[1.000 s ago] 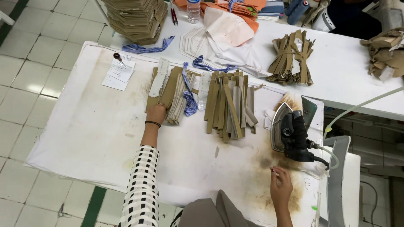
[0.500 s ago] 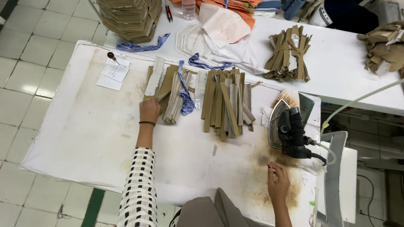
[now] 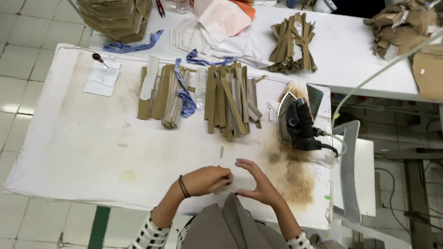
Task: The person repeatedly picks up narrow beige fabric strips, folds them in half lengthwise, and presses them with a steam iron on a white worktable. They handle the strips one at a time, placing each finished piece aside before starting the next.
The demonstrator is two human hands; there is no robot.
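Pinching a small pale strip [image 3: 223,188], the left hand [image 3: 208,180] sits curled beside the right hand [image 3: 258,182], fingers spread and empty, near the board's [image 3: 69,147] front edge, below-left of the iron [image 3: 297,122].

Tan fabric strips [image 3: 230,99], blue ties [image 3: 184,94] — black iron [image 3: 297,122], stained white pressing table [image 3: 74,138]

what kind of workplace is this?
Probably a garment or sewing workshop's pressing station: a steam iron rests on a scorched padded board, bundles of tan fabric strips lie across it, and cut pieces are stacked on the table behind.
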